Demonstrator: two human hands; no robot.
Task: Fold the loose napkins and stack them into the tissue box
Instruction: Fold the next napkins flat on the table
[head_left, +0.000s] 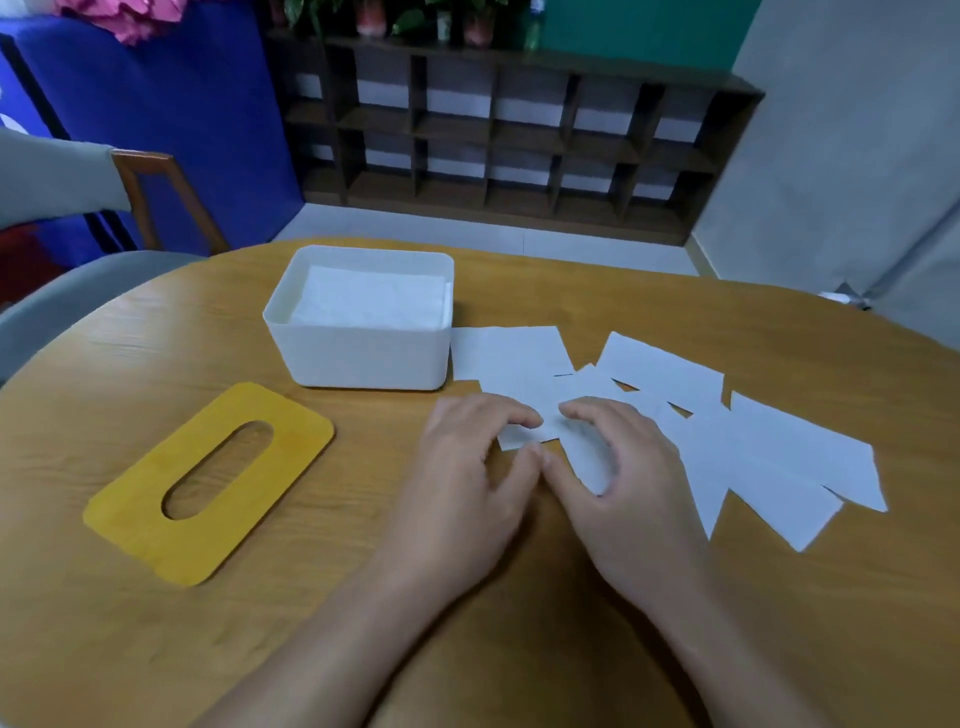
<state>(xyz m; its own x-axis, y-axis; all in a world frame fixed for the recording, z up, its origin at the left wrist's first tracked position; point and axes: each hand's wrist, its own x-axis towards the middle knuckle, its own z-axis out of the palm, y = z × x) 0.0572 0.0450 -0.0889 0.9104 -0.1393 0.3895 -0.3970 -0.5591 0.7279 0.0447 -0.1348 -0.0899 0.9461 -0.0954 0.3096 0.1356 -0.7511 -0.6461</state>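
Note:
A white tissue box (363, 358) stands open on the wooden table, with folded white napkins (371, 301) stacked inside. Several loose white napkins (769, 457) lie overlapping to its right. My left hand (467, 467) and my right hand (618, 467) meet over the nearest napkin (545, 410), fingers curled and pinching its near edge. The hands hide part of that napkin.
The box's yellow lid (156, 519) with an oval slot lies flat at the left. A grey chair (62, 306) stands beyond the table's (156, 649) left rim. A dark cubby shelf (519, 140) lines the far wall.

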